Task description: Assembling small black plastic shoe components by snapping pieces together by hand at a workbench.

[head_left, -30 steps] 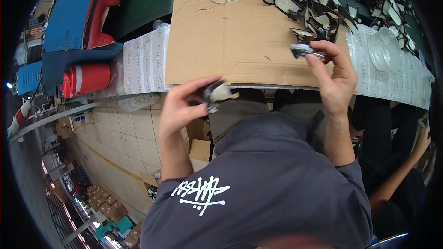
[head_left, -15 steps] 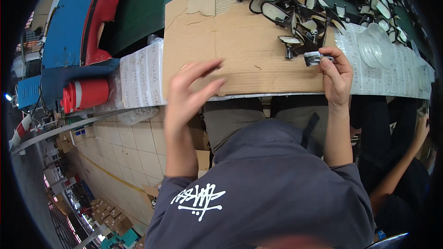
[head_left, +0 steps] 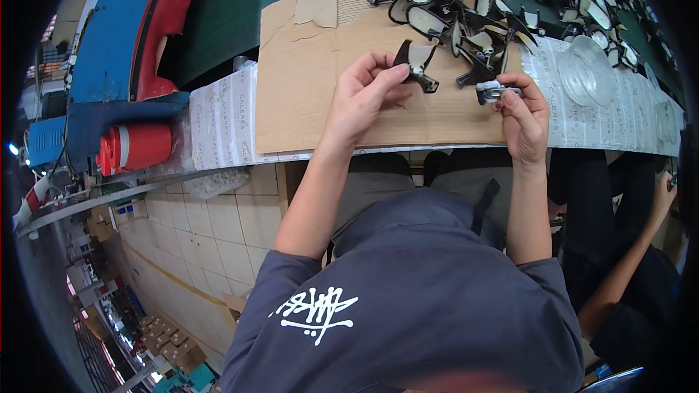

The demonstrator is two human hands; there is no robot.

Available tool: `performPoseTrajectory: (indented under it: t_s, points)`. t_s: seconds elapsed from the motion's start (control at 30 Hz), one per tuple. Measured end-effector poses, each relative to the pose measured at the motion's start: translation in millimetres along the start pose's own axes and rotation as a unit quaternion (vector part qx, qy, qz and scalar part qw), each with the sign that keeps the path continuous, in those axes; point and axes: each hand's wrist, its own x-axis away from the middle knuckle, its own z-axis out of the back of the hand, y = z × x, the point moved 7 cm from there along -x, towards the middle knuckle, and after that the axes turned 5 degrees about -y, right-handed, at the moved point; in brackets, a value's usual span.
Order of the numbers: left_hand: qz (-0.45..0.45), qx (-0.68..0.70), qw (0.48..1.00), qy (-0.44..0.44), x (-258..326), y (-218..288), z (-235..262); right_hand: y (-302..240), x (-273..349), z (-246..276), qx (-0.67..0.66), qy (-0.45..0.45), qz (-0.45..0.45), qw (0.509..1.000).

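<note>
My left hand [head_left: 362, 96] is above the cardboard sheet [head_left: 306, 94], its thumb and fingers closed on a black shoe heel [head_left: 419, 57] with a pale cup-shaped top. To the right, my right hand [head_left: 526, 120] pinches a small dark and silvery tool [head_left: 491, 92] with a white fuzzy patch on it. I cannot make out its exact kind. The two hands are apart, the heel and the tool not touching. Just beyond them, a heap of black shoe heels [head_left: 428, 20] with whitish tops spreads from the sheet to the far right.
A clear plastic bowl [head_left: 585, 73] stands on the white-wrapped table edge [head_left: 226, 113] to the right. At left are a red jug [head_left: 138, 147] and a blue and red machine frame [head_left: 109, 51]. A co-worker's arm [head_left: 633, 262] is at the far right.
My left hand has moved right from over the left of the cardboard, where it was empty, and now holds a shoe heel. A heel at the heap's near edge is gone. My right hand has barely shifted.
</note>
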Motion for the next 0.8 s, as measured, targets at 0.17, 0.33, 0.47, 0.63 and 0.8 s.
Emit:
performPoseTrajectory:
  t_s: [0.17, 0.33, 0.47, 0.63, 0.8]
  points:
    - [-0.007, 0.197, 0.979, 0.044, 34, -6, -1, -2, 7, -49, 0.062, 0.000, 0.000, 0.998]
    - [-0.031, 0.266, 0.960, 0.078, 51, -15, 3, -23, 8, -93, 0.274, 0.007, 0.132, 0.952]
    - [-0.040, 0.277, 0.958, 0.063, 57, -9, -3, -34, 7, -110, 0.385, 0.007, 0.216, 0.897]
    - [-0.053, 0.259, 0.963, 0.061, 60, -4, -3, -32, 8, -115, 0.418, -0.015, 0.191, 0.888]
    - [-0.050, 0.216, 0.973, 0.062, 60, -2, 0, -26, 9, -109, 0.345, -0.037, 0.116, 0.931]
